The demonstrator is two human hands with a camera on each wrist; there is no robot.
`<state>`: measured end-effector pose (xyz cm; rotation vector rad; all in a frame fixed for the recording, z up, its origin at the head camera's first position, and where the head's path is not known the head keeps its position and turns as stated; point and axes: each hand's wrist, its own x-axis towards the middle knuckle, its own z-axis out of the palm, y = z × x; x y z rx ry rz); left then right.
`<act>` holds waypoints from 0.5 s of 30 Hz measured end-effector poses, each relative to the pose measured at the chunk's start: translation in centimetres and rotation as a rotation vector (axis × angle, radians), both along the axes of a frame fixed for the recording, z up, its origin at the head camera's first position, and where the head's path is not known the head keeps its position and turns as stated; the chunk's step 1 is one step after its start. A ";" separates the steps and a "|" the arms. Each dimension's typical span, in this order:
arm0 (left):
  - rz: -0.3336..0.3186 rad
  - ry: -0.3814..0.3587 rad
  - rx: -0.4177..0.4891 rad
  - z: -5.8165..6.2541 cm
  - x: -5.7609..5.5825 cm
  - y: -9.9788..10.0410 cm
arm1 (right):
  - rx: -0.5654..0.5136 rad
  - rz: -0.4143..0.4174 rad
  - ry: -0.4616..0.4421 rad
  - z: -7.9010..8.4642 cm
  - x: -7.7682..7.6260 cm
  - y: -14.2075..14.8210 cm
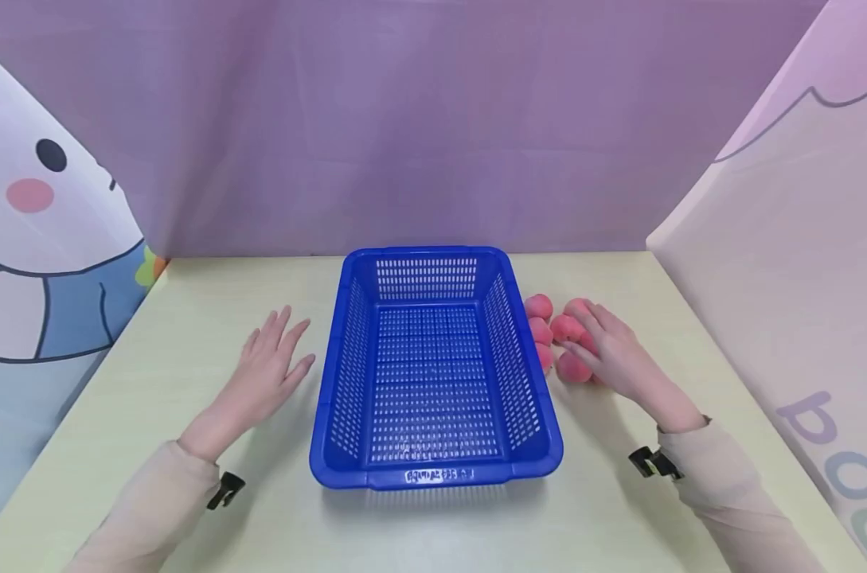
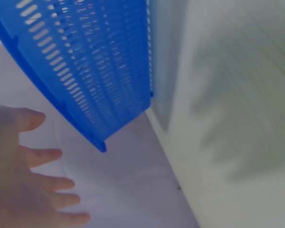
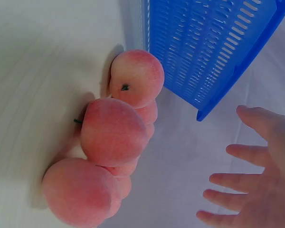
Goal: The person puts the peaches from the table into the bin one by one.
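Right hand (image 1: pixel 612 354), with fingers spread and nothing held, above a cluster of peaches (image 3: pixel 113 135) on the desk (image 1: pixel 591 274), right of the blue basket (image 1: pixel 433 382); nearest ones partly behind its rim. In handling, probably light and firm, round enough to roll; best taken singly, with fingertips and thumb about the widest part and only gentle pressure. Farther out, left of the basket: left hand (image 1: pixel 268 366), likewise spread and holding nothing.
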<state>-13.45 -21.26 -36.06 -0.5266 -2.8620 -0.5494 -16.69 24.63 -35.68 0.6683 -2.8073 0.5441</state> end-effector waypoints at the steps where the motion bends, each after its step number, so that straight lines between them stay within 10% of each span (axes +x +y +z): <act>1: -0.015 0.015 0.008 0.1 0.1 0.1 | -0.005 0.008 0.009 0.0 0.0 0.0; 15: -0.174 0.143 0.021 1.7 3.1 1.8 | -0.011 -0.010 -0.126 0.3 0.3 0.3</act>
